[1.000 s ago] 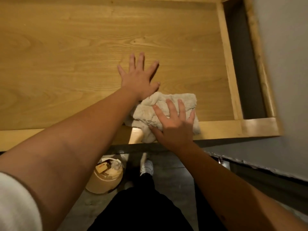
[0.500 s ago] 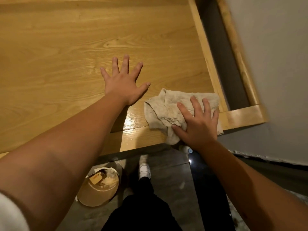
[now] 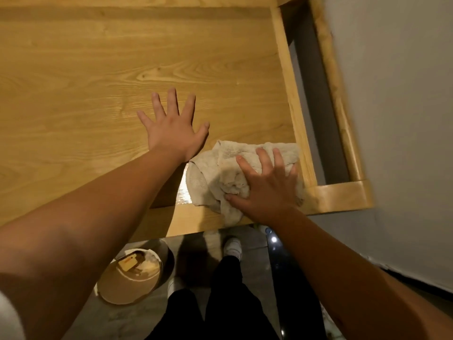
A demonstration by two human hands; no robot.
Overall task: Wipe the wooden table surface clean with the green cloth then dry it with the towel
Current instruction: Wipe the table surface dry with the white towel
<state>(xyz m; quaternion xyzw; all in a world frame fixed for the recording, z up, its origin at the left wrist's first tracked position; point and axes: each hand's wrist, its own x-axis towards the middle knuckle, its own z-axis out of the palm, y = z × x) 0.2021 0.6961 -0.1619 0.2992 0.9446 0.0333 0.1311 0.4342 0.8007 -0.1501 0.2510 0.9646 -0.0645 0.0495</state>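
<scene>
We are drying: right hand, fingers spread, pressing towel, now slid right to near-right corner | left hand splayed, bracing table | drying nearly finishing.

The right hand covers part of the towel; the wooden table runs past the picture's left edge.

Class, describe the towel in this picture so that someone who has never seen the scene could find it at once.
Start with the wooden table that fills the upper part of the view and follow its near edge to the right corner. There the right hand presses flat on a crumpled towel. It is the only soft, off-white thing on the bare wood; the left hand beside it rests on nothing but the table.
</scene>
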